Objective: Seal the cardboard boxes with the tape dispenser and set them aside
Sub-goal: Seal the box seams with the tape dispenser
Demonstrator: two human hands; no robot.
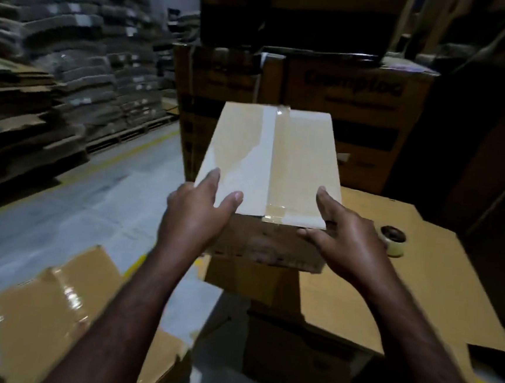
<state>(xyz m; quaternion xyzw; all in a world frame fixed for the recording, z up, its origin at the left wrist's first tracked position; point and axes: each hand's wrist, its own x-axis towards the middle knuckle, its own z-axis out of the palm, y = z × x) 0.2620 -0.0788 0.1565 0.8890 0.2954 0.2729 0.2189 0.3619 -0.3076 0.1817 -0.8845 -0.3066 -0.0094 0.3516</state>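
Warehouse aisle, stacked cartons (pixel 356 108) behind, print blurred unreadable; left hand (pixel 194 216) and right hand (pixel 347 239) grip taped box (pixel 303 153); tape roll (pixel 393 242) on flattened cardboard (pixel 420 282).

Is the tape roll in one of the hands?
No, the tape roll lies on the cardboard sheet right of the taped box.

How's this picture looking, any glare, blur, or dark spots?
Head view: dim overall, the right side nearly black; glare whitens the tape strip on the held box and glints on the lower-left box; the stacked sacks at left are smeared by blur.
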